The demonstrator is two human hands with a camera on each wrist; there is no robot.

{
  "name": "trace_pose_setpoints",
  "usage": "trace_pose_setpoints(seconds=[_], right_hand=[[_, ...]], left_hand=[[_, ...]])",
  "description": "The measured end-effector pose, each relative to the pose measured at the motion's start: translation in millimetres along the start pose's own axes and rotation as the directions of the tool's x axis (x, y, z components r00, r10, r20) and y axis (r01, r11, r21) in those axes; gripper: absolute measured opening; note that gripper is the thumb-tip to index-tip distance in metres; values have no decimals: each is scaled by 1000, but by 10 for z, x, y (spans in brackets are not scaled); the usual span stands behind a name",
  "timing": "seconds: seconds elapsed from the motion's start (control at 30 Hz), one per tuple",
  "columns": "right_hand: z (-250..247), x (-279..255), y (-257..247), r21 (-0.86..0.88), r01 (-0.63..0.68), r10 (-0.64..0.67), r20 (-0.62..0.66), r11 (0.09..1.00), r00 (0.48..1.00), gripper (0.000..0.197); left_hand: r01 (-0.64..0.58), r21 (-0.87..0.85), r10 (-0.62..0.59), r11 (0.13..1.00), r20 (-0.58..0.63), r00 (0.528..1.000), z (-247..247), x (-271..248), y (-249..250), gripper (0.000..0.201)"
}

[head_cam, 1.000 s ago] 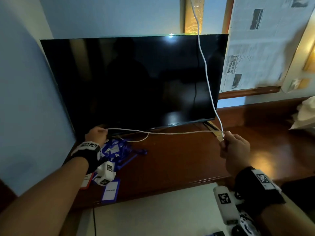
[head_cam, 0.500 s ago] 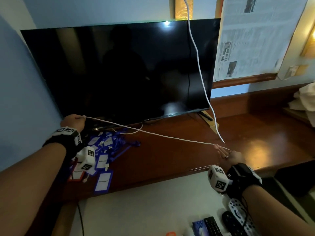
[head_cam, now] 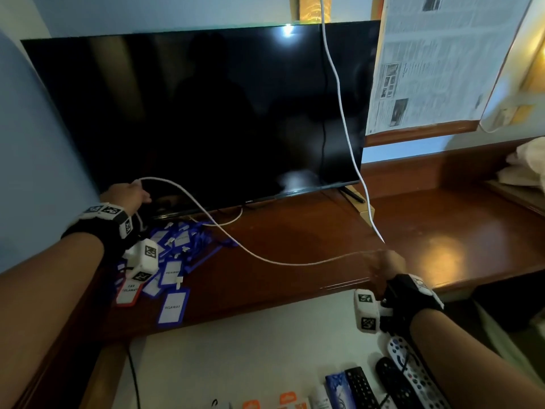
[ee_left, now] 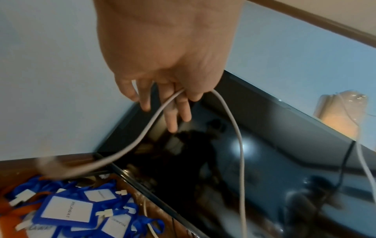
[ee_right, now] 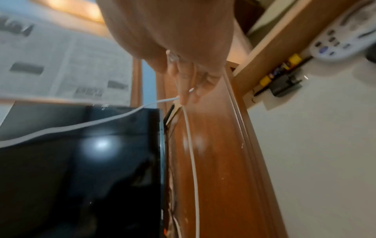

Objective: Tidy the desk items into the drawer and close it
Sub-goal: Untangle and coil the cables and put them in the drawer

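Change: since half a second ago the white cable [head_cam: 224, 231] has gone from a taut line between the hands to a slack, sagging curve; the left hand sits nearer the screen's lower left corner, the right hand remains at the tabletop's front edge.
Left hand: left hand [head_cam: 126, 196] is raised above the back left corner of the tabletop [head_cam: 295, 240], arm reaching forward, knuckles up; in the left wrist view its fingers [ee_left: 173, 112] point down and curl round the cable, which loops out on both sides of them.
Badges: a heap of blue-framed name badges [head_cam: 174, 273] with blue straps lies on the left end of the tabletop, below the left hand; one red-framed badge [head_cam: 129, 290] lies at the heap's front left.
Cable: it arcs from the left hand, dips over the middle of the tabletop, rises to the right hand, then climbs past the right part of the television [head_cam: 206, 119] and out of the top of the view.
Right hand: right hand [head_cam: 389, 264], blurred, is over the front edge of the tabletop right of centre; in the right wrist view its fingertips [ee_right: 184, 96] pinch the cable.
Drawer: the open drawer [head_cam: 236, 349] stands below the front edge, with remote controls [head_cam: 413, 376] lying at its front right.
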State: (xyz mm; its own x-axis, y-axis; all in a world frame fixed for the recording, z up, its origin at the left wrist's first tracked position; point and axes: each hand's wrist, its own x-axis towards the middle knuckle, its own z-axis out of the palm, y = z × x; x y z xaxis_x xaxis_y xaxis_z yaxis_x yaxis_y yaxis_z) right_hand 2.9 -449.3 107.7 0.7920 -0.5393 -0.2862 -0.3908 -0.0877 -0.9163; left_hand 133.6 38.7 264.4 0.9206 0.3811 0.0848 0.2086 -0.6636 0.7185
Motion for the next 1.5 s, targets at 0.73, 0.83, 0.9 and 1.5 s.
trace_pose_setpoints(seconds=[0.73,0.83,0.9,1.5], right_hand=[[1212,-1302,-1077,237,712,-748,286,661,599,28],[1059,-1291,-928,331,631,-712,309,702,630,28],[929,-1246,-816,393,567,-687,333,724,646,28],[1017,-1205,-297,462,384,-525,228,800,820,22]], left_hand=[[-461,-290,539,838,566,624,468,-1804,786,42],[-399,-264,473,878,612,634,333,-1769,455,41],[-298,-300,423,906,649,632,244,-1743,202,40],[188,-804,305,564,415,857,-274,-1837,-179,39]])
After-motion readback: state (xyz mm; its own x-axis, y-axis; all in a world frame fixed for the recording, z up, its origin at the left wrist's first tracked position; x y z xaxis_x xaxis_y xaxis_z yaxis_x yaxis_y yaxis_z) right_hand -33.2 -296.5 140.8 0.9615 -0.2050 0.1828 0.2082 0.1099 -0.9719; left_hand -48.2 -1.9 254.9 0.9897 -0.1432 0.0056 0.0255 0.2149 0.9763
